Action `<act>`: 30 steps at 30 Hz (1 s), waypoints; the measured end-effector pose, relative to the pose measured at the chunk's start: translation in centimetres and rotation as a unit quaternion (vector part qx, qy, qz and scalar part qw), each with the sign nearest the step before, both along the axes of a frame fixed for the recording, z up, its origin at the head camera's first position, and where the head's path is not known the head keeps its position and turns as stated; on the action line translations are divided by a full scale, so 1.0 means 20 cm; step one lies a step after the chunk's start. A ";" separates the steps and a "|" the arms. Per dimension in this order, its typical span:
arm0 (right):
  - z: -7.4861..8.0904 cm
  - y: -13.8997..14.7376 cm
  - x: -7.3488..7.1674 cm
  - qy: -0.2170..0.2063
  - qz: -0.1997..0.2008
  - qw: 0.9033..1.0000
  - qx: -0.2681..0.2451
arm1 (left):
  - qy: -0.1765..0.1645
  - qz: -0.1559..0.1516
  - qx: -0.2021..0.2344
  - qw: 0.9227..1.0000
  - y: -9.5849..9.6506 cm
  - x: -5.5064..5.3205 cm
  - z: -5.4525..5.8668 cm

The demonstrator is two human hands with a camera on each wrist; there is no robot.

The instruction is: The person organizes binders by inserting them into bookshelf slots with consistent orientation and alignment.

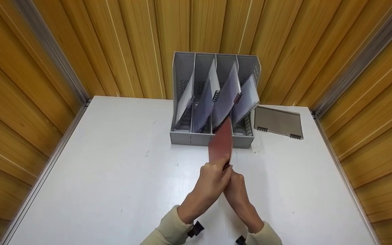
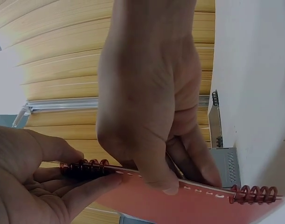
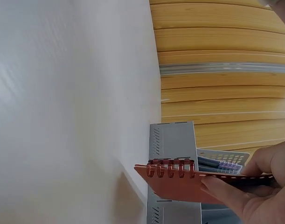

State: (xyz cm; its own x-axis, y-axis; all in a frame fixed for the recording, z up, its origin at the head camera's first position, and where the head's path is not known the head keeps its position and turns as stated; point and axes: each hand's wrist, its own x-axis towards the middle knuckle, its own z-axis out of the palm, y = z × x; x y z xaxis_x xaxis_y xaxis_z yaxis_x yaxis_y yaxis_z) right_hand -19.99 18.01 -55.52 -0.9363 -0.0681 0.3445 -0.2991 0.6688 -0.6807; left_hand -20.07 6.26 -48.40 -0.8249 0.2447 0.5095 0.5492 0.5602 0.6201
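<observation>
A red spiral-bound notebook (image 1: 221, 142) stands on edge between both hands, its binding toward the person. In the head view its far end overlaps the front of a grey file rack (image 1: 213, 140); whether it touches the rack I cannot tell. My left hand (image 1: 213, 177) pinches the bound edge near one set of red rings (image 2: 84, 165), thumb on one side and fingers on the other. My right hand (image 1: 237, 192) pinches the same edge closer to the other set of rings (image 3: 172, 169). Part of the right hand is hidden behind the left in the head view.
Inside the rack's compartments lean several pale spiral notebooks (image 1: 228, 92). To the right of the rack, a brown-grey spiral notebook (image 1: 278, 121) lies flat on the white table (image 1: 114, 170). Wood-patterned walls (image 1: 128, 44) enclose the back and sides.
</observation>
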 end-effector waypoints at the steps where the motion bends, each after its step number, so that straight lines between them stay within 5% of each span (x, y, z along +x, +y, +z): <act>1: -0.01 0.01 0.00 0.007 -0.002 1.000 0.004 | 0.005 -0.003 -0.006 1.000 0.00 0.00 0.00; 7: -0.05 0.05 -0.02 0.057 -0.020 0.998 0.032 | 0.020 -0.043 -0.027 0.999 0.00 -0.02 -0.02; 12: -0.03 0.08 -0.04 0.035 -0.030 0.999 -0.020 | 0.010 -0.057 -0.011 0.998 -0.04 -0.06 -0.03; 16: 0.00 0.11 -0.04 0.005 -0.034 0.998 -0.054 | 0.011 -0.035 0.010 0.999 -0.10 -0.14 -0.05; 20: 0.03 0.15 -0.05 -0.008 -0.044 0.996 -0.073 | -0.027 -0.007 0.048 0.998 -0.18 -0.22 -0.08; 24: 0.04 0.18 -0.05 -0.002 -0.062 0.995 -0.082 | -0.083 0.035 0.083 0.992 -0.26 -0.29 -0.11; 30: 0.05 0.21 -0.06 -0.004 -0.080 0.993 -0.085 | -0.108 0.124 0.118 0.979 -0.40 -0.47 -0.23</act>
State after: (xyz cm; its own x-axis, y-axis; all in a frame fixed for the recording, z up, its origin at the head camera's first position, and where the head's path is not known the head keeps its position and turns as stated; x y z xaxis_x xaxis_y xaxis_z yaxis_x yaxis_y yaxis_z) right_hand -21.16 22.16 -54.49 -0.9330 0.1405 0.3312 -0.1924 0.5831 -0.7893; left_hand -29.39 -1.64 -52.93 -0.9386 -0.0801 0.3357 0.2570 0.4870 0.8347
